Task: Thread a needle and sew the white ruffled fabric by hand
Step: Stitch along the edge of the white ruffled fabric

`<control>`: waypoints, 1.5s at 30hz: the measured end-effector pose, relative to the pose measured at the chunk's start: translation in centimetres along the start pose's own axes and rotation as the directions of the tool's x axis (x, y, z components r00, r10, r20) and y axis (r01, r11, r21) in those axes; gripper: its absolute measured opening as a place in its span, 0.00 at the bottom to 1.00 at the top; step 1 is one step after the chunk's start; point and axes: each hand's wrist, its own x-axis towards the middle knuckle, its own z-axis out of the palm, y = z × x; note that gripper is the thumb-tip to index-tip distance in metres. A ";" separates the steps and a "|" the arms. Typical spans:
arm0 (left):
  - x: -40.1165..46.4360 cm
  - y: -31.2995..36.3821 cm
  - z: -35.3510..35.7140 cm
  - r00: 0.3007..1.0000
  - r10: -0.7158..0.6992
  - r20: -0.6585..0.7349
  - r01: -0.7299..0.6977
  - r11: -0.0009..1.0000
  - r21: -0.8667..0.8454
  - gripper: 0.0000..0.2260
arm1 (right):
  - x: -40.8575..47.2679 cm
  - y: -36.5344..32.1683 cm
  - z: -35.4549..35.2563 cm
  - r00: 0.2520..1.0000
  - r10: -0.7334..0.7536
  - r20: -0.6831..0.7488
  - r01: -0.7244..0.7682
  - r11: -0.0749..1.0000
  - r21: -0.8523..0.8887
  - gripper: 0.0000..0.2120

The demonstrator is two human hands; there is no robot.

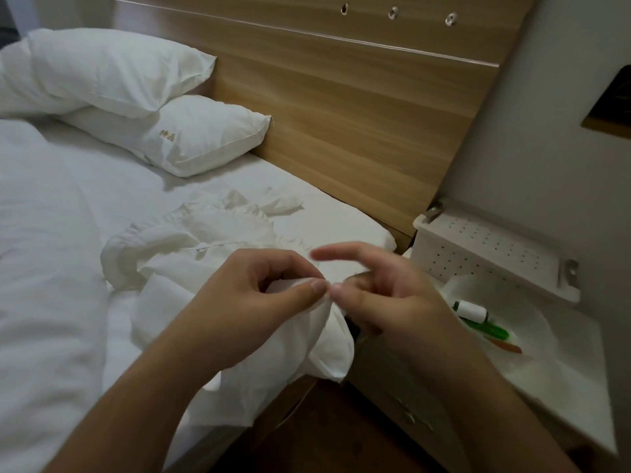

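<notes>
Two hands were at work over one bed (68, 206), and you had one white ruffled fabric (211, 230) spread across the sheet near the bed's edge, its near end bunched up and hanging off the side. Two pillows (112, 73) were stacked against one wooden headboard (341, 97). One white nightstand (563, 370) sat just beside the bed with one perforated box (485, 247) and one shallow dish (532, 322) on it. Your left hand (252, 302) pinched a fold of the fabric between thumb and forefinger, fingers curled round it. Your right hand (386, 295) met it thumb to thumb, forefinger straight and blurred; whether it pinched the fabric, a needle or thread couldn't be told. For this step, you'd probably have done best keeping the fold taut in the left pinch and working close to that pinch point so the layers didn't slip. One thin dark sliver (201, 248) lay on the fabric further back, possibly a needle, too small to be sure. In the dish: one white spool (473, 310), one green item (488, 329), one orange item (508, 346).
</notes>
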 end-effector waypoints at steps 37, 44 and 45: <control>-0.6 0.2 -0.6 0.954 -0.281 -0.101 0.245 0.931 -0.271 0.04 | 1.4 2.7 1.0 0.982 -0.037 -0.187 0.037 0.999 -0.005 0.03; -0.6 0.3 -0.4 0.962 -0.227 -0.153 0.206 0.968 -0.146 0.05 | 1.6 3.2 0.7 0.966 -0.038 -0.256 0.022 0.997 -0.068 0.03; -0.6 0.4 -0.3 0.962 -0.229 -0.146 0.207 0.966 -0.154 0.06 | 1.6 3.2 0.8 0.965 -0.041 -0.258 0.023 0.997 -0.074 0.04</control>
